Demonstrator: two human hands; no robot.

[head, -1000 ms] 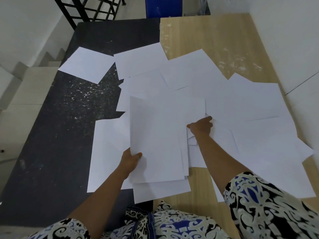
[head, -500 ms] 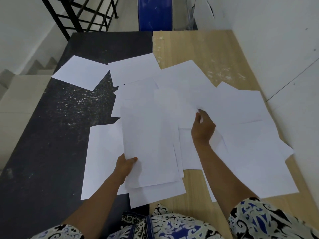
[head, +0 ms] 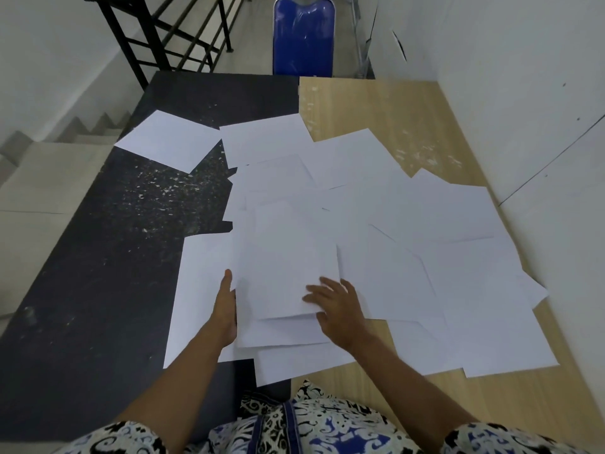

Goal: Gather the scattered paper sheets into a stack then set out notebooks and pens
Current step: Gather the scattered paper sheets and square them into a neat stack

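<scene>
Squaring up what we have collected, we now press the small pile of plain white paper sheets (head: 288, 267) between both palms. Half a second ago our left hand (head: 225, 306) gripped that pile by its lower left corner with the thumb on top, while our right hand (head: 337, 309) was out among the loose sheets, pinching one. That sheet has since come in on top of the pile, so the gathering is under way but far from done.

Beyond our left fingertips, one lone white rectangular sheet (head: 170, 139) lies well apart on the speckled black half of the tabletop (head: 98, 257). Our left fingers are straight and together, edge-on against the pile's left side, with a larger white sheet (head: 196, 290) under them. Our right fingers (head: 319, 290) are spread and relaxed, lying flat on the pile's lower right corner, pinching nothing. To the right of them, overlapping white sheets (head: 458, 257) cover the pale wooden half of the table (head: 393, 106). We see no notebooks or pens anywhere.
</scene>
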